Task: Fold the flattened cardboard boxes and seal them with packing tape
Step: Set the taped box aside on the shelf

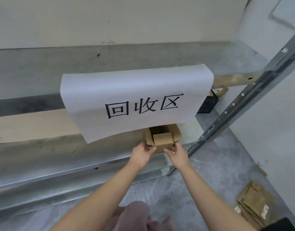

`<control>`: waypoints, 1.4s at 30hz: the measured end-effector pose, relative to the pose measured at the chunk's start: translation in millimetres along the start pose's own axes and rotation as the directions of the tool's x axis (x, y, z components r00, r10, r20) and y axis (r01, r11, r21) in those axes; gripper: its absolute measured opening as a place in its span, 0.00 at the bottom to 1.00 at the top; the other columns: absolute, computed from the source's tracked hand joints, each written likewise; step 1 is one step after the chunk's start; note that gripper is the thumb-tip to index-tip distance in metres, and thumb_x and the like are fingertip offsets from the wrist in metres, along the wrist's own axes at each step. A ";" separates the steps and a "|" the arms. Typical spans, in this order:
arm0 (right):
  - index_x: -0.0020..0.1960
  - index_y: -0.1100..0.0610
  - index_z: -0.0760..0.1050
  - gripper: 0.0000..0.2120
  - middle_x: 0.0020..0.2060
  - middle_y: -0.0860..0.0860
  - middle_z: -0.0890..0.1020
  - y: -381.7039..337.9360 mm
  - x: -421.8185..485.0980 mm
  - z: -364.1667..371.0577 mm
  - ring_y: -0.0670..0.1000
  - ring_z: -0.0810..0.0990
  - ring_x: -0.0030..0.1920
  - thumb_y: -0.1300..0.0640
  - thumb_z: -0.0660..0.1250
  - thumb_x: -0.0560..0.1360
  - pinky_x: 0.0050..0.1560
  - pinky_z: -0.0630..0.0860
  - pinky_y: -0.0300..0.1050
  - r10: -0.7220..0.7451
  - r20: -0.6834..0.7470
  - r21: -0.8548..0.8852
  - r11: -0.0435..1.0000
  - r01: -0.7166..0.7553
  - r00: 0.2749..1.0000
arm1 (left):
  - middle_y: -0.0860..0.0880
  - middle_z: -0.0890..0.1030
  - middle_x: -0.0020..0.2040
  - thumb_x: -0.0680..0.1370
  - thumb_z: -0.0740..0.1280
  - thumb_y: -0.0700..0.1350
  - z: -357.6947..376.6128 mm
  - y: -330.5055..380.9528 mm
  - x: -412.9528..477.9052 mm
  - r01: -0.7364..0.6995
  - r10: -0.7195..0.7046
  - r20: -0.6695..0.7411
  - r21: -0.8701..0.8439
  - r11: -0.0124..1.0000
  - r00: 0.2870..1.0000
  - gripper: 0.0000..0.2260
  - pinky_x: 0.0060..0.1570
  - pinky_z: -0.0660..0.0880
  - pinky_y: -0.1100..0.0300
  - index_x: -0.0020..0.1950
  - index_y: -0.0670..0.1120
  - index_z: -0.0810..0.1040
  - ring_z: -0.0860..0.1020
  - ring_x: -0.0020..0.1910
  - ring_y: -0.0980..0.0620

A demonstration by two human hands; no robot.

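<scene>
A small brown cardboard box (162,139) stands erected with its top flaps open, just below a hanging white paper sign (135,100). The sign hides the box's far side. My left hand (142,154) holds the box's near left corner, thumb on the front face. My right hand (176,155) grips the near right corner, fingers curled at the flap. Both arms reach forward over the shelf's lower rail. No tape is in view.
A metal shelf frame (243,104) runs diagonally at the right, with grey shelf boards (43,152) at the left. Flattened cardboard boxes (253,205) lie stacked on the floor at the lower right. A black crate (207,105) sits behind the sign.
</scene>
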State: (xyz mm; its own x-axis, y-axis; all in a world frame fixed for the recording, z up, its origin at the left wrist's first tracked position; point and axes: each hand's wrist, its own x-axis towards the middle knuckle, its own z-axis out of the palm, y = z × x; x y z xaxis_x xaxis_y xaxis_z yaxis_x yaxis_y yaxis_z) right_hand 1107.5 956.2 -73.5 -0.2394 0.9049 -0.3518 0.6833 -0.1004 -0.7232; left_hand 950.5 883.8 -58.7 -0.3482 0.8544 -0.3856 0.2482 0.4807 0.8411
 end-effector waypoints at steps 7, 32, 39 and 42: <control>0.76 0.51 0.60 0.37 0.72 0.51 0.69 12.0 -14.1 -18.1 0.54 0.67 0.72 0.47 0.73 0.73 0.70 0.66 0.51 0.002 -0.005 -0.045 0.999 -0.002 1.000 | 0.45 0.70 0.71 0.79 0.63 0.55 -25.9 -6.1 -7.8 -0.219 0.178 0.134 0.441 0.870 0.975 0.26 0.65 0.67 0.54 0.75 0.49 0.61 0.69 0.68 0.44; 0.78 0.48 0.56 0.28 0.77 0.53 0.61 -229.6 -265.8 336.4 0.56 0.53 0.78 0.42 0.53 0.81 0.76 0.47 0.59 -0.532 0.214 -0.518 0.649 0.557 0.819 | 0.49 0.54 0.79 0.80 0.57 0.58 -407.6 -229.1 -264.0 0.045 0.270 -0.176 0.902 0.430 0.947 0.30 0.75 0.45 0.52 0.79 0.51 0.52 0.50 0.78 0.48; 0.78 0.47 0.56 0.26 0.77 0.51 0.60 -337.4 -338.4 480.0 0.55 0.53 0.78 0.44 0.55 0.81 0.77 0.49 0.56 -0.606 0.415 -0.441 0.518 0.733 0.679 | 0.49 0.55 0.79 0.80 0.57 0.59 -541.4 -323.2 -347.8 0.277 0.184 -0.427 0.802 0.529 0.885 0.31 0.74 0.47 0.53 0.79 0.51 0.52 0.52 0.77 0.48; 0.78 0.46 0.55 0.27 0.78 0.51 0.59 -375.1 -359.0 540.7 0.54 0.52 0.78 0.43 0.54 0.81 0.77 0.48 0.57 -0.623 0.494 -0.432 0.430 0.793 0.607 | 0.49 0.56 0.78 0.80 0.57 0.59 -596.7 -362.5 -372.8 0.352 0.152 -0.508 0.753 0.556 0.848 0.30 0.74 0.48 0.53 0.79 0.51 0.52 0.52 0.77 0.47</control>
State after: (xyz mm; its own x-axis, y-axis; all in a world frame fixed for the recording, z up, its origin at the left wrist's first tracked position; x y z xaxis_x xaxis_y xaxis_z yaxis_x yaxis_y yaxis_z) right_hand 564.1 445.4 2.7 -0.9115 0.4075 -0.0564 0.4019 0.8529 -0.3332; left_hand 450.9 273.3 6.5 -0.7172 0.6969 -0.0064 0.6959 0.7166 0.0458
